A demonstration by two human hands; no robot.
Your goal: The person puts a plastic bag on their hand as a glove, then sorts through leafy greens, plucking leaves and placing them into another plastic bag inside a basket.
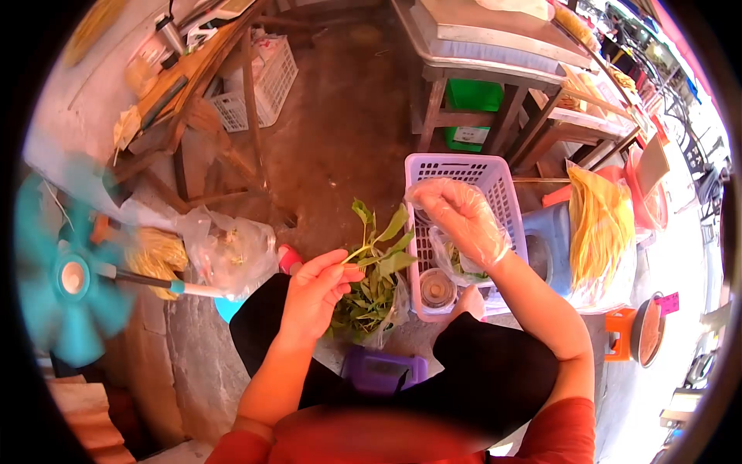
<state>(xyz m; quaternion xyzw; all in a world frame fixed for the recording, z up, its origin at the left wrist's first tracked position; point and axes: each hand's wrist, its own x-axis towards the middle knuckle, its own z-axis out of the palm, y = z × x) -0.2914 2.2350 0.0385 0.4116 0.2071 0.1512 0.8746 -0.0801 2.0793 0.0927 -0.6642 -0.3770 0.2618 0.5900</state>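
Observation:
My left hand, bare, pinches the stem of a green leafy sprig whose leaves spread to the right. Below the sprig, a heap of green leaves lies in a clear plastic bag between my knees. My right hand wears a clear plastic glove and is raised over a light purple basket; its fingers are bent together, and whatever they may hold is too small to tell. Inside the basket are a clear bag with some greens and a round lidded container.
A teal fan stands at the left, beside a clear plastic bag. A purple stool sits between my legs. To the right are a blue stool, a yellow bundle and an orange stool. Wooden tables stand ahead.

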